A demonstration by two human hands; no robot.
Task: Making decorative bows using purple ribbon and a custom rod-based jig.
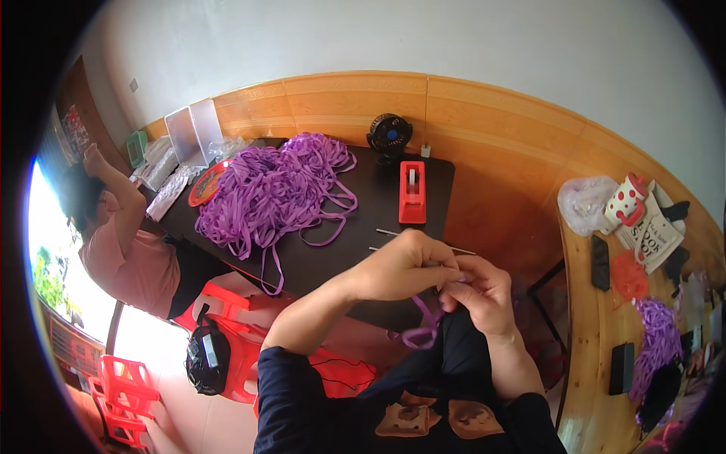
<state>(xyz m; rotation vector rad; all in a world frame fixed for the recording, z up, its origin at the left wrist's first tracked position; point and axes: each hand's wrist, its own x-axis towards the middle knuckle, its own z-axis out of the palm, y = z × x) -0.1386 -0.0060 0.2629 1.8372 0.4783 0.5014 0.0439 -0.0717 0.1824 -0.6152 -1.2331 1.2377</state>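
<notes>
My left hand [404,265] and my right hand [480,291] meet close together above my lap, both pinching a purple ribbon strip [426,321] that loops down below the fingers. A big heap of the same purple ribbon [276,185] lies on the dark table [355,234] ahead of me. Two thin metal rods [393,233] lie on the table just beyond my left hand.
A red tape dispenser [412,193] and a small black fan [389,135] stand at the table's far side. A person in pink [125,242] sits at the left. Red plastic stools [242,333] stand below. A wooden bench [605,333] at right carries more purple ribbon [656,340], phones and a bag.
</notes>
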